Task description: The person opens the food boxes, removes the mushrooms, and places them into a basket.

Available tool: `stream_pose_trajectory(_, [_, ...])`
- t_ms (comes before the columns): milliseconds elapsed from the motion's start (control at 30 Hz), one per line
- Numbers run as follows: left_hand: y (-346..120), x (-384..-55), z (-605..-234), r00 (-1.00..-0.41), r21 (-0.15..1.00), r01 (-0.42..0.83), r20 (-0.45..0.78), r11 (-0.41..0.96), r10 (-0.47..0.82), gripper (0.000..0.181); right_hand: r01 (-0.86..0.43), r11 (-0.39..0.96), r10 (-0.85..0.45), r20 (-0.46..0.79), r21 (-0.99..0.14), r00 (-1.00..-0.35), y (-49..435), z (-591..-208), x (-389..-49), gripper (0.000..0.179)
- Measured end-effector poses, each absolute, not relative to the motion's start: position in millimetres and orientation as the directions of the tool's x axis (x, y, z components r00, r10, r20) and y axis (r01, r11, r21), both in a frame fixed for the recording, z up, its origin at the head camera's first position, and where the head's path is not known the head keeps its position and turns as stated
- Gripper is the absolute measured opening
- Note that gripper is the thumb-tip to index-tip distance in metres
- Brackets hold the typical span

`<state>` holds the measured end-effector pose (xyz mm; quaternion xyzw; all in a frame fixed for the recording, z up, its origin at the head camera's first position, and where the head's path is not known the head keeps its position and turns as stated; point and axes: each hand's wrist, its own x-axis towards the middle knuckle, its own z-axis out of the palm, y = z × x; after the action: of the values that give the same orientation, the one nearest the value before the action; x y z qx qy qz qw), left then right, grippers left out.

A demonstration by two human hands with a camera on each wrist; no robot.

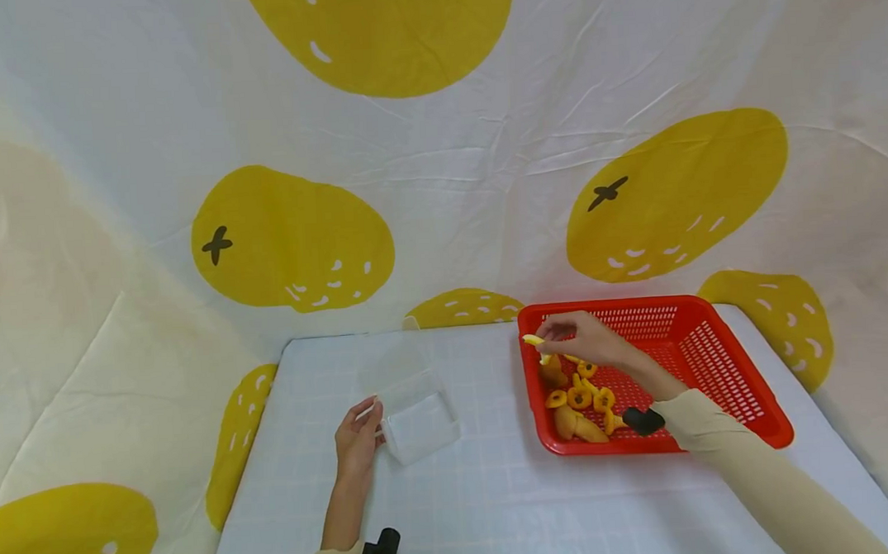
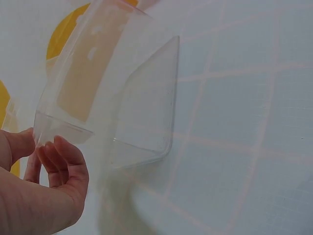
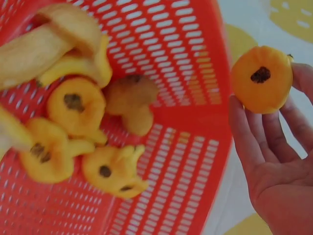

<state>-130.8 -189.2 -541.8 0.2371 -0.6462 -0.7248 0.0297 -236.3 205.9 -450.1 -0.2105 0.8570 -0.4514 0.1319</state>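
My left hand (image 1: 358, 446) pinches the near-left edge of a clear plastic box (image 1: 423, 427) on the table; its see-through lid stands folded back behind it. Thumb and fingertips meet at the box's rim in the left wrist view, where the box tilts. My right hand (image 1: 584, 337) is over the left end of a red perforated basket (image 1: 653, 302), holding a yellow mushroom (image 3: 259, 88) with a dark centre between thumb and fingers. In the basket's left part lie several more yellow mushrooms (image 3: 76, 105) and a few brown, thick-stemmed mushrooms (image 3: 39, 46).
The table (image 1: 491, 506) wears a white cloth with a faint check. Behind and beside it hangs a pale curtain (image 1: 471, 226) printed with large yellow fruit. The basket stands at the table's back right; the clear box is left of it.
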Motion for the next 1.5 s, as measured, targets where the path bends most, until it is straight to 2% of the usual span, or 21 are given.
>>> stream_pose_trajectory(467, [-185, -129, -546, -0.882, 0.957, -0.246, -0.286, -0.153, -0.374, 0.042, -0.186, 0.565, -0.427, -0.092, -0.803, -0.900, 268, -470, -234, 0.023])
stream_pose_trajectory(967, [-183, -130, -547, -0.883, 0.953, -0.245, -0.296, -0.180, -0.364, 0.044, -0.147, 0.645, -0.471, -0.237, -0.750, -0.850, 311, -497, -237, 0.016])
stream_pose_trajectory(1267, [-182, -130, -545, -0.884, 0.949, -0.258, -0.307, -0.180, -0.352, 0.040, -0.195, 0.692, -0.508, -0.277, -0.695, -0.816, 318, -519, -243, 0.007])
stream_pose_trajectory(1500, [-183, -130, -545, -0.883, 0.943, -0.275, -0.326, -0.188, -0.339, 0.043, -0.224, 0.719, -0.506, -0.276, -0.658, -0.817, 305, -514, -239, 0.014])
